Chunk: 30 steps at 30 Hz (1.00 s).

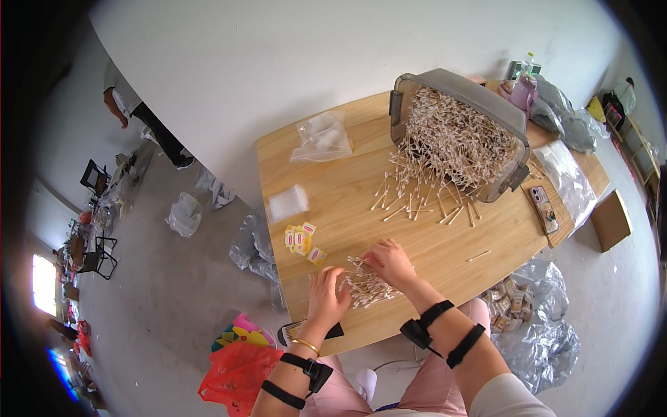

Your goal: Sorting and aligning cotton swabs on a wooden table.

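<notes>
A loose pile of cotton swabs (372, 286) lies on the wooden table in front of me, between my two hands. My left hand (326, 300) rests at the pile's left side, thumb and fingers apart. Over the pile's upper right edge, my right hand (393, 264) has its fingers bent together on some swabs; its fingertips are partly hidden. Farther back, a grey see-through bin (451, 82) lies tipped on its side, with a great heap of swabs (455, 139) spilling from its mouth toward me.
Yellow-and-white paper labels (299, 238), a stack of clear bags (288, 203) and a bag of white pieces (323, 135) lie left on the table. A phone (544, 208) and plastic sheet (566, 177) are right. Below are a red bag (240, 379) and a bag of small packs (511, 306).
</notes>
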Motion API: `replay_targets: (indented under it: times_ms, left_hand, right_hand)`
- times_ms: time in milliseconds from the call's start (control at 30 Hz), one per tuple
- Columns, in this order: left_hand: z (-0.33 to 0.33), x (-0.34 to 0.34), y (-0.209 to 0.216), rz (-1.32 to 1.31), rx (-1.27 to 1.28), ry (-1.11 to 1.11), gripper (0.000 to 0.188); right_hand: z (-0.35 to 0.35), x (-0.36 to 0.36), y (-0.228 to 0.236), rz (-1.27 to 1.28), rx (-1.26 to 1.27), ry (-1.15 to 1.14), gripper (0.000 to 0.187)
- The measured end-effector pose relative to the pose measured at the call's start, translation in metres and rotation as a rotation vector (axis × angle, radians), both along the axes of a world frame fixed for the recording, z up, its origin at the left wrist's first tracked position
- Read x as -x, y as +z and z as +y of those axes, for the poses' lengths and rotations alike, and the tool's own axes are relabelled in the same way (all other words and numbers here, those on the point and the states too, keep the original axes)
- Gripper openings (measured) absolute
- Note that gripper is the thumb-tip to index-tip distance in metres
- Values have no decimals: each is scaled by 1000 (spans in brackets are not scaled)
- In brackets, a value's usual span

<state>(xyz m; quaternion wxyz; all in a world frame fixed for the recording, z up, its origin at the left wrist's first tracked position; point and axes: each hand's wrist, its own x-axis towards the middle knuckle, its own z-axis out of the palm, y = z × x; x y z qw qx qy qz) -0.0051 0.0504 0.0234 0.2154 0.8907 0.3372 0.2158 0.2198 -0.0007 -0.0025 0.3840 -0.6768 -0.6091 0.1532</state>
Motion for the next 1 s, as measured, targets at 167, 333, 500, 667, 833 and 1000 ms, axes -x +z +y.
replay_targets:
  times_ms: [167, 333, 500, 667, 833, 1000]
  left_hand:
    - [-14, 6, 18, 151, 15, -245, 121]
    - [-5, -4, 14, 229, -7, -223, 135]
    - [-9, -41, -13, -58, -60, -310, 137]
    - [-15, -39, -13, 73, -50, -273, 144]
    - [-7, -25, -17, 89, -67, -220, 137]
    - [-15, -19, -27, 132, -41, -196, 119]
  right_hand:
    - [-49, -28, 13, 26, -130, -216, 19]
    - [-63, -2, 10, -43, -127, -121, 33]
    - [-66, -15, -24, -143, 64, -191, 39]
    - [-61, -5, -34, -173, -66, -183, 28]
    - [-45, 3, -39, -242, -58, -154, 26]
    - [-47, 8, -37, -224, -74, -142, 25]
